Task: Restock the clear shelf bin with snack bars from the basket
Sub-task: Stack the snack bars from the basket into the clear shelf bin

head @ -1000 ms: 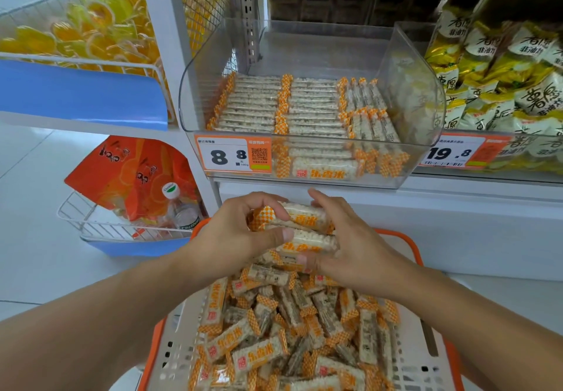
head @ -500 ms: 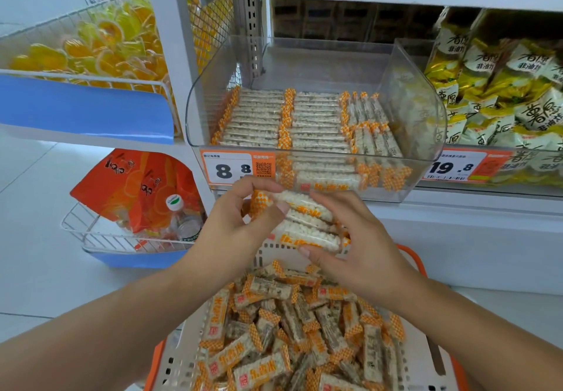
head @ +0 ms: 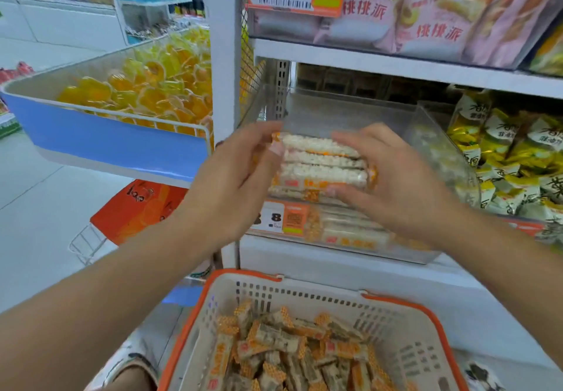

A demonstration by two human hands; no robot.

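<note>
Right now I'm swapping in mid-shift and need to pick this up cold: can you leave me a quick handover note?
Left hand and right hand together grip a stack of snack bars by its ends, held at the clear shelf bin.
The bin already holds bars along its front.
The basket below holds many loose bars.
Done: one stack lifted out.
Left: set this stack in the bin, then fetch more from the basket.

The person's left hand (head: 231,177) and right hand (head: 396,183) are bare, without gloves, rings, watch or bracelet, and both forearms reach in uncovered right to the picture's edge, no sleeve showing, the fingernails trimmed short and unpainted.
</note>
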